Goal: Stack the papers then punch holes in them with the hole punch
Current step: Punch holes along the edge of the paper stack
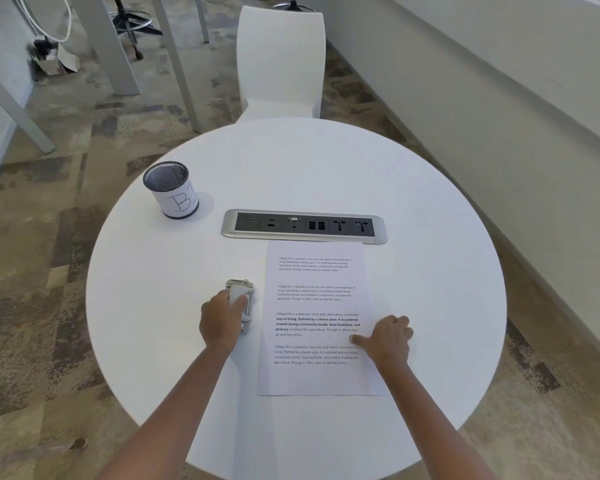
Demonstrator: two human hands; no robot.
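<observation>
A stack of printed white papers [314,306] lies flat on the round white table [430,271], its far edge touching the socket strip. Just left of the stack sits a small white and silver hole punch [240,289]. My left hand [220,322] is wrapped over the punch's near part, fingers on its top. My right hand [388,336] rests on the right edge of the papers, thumb pressed flat on the sheet and the other fingers curled on the table. I cannot tell how many sheets are in the stack.
A silver and black socket strip [303,226] is set in the table's middle. A black mesh pen cup [172,192] labelled "B1" stands at the far left. A white chair [280,64] sits beyond the table, a wall runs along the right.
</observation>
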